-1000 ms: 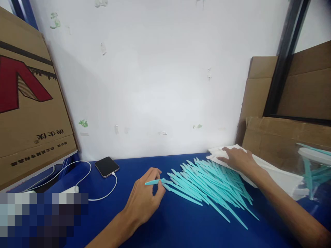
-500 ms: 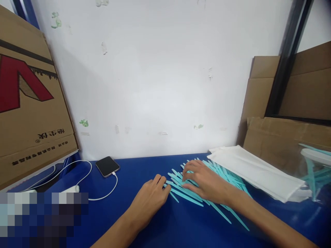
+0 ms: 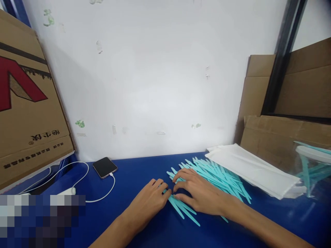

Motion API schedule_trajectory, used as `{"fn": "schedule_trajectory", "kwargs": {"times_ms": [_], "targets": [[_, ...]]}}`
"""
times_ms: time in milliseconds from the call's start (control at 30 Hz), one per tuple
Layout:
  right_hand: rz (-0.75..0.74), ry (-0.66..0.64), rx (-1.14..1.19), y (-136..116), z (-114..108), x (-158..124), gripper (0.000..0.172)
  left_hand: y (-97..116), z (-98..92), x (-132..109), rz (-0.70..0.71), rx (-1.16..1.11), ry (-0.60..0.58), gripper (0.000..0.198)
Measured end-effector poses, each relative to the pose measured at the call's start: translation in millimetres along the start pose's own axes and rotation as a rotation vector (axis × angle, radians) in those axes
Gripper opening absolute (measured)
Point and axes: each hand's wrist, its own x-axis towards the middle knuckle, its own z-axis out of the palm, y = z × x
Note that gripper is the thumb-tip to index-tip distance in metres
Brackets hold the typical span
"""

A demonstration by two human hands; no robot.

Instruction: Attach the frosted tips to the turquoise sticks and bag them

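Observation:
A spread pile of thin turquoise sticks (image 3: 222, 175) lies on the blue table (image 3: 144, 168). My left hand (image 3: 155, 194) is at the pile's left edge, fingers closed round the ends of several sticks that fan out toward the front. Just right of it, my right hand (image 3: 193, 191) rests over the sticks with its fingers curved and apart, thumb and fingertips pointing at my left hand. What lies under the right palm is hidden.
At the left, a phone (image 3: 105, 167) with a white cable lies near a large cardboard box (image 3: 31, 137). White bags (image 3: 253, 168) lie behind the pile on the right. Farther right stands a clear container (image 3: 312, 168) holding turquoise sticks. A white wall (image 3: 144, 75) closes the back.
My right hand has moved left and nearer to me, close to my left hand. More sticks now fan out from my left fingers. The view has shifted slightly.

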Motion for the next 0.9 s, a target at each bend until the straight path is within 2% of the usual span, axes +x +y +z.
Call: {"fn": "schedule_trajectory", "kwargs": {"times_ms": [167,267,433,567,767,900], "targets": [[0.096,0.058,-0.293,16,-1,2,0.012,2,-13.5,2,-0.017,0.020,-0.065,0.023],[0.096,0.047,-0.348,20,4,2,0.012,3,-15.5,1,-0.031,0.019,-0.080,0.029],[0.070,0.055,-0.315,17,14,1,0.015,4,-6.2,0,-0.112,0.055,-0.075,0.032],[0.103,-0.006,-0.266,13,11,1,0.013,3,3.4,-1,-0.140,0.067,-0.050,0.032],[0.134,-0.104,0.028,0,1,2,0.014,1,10.0,-2,-0.112,0.030,0.012,0.034],[0.122,-0.129,0.080,-6,-2,2,0.010,0,6.5,-3,-0.056,-0.054,-0.012,0.035]]}}
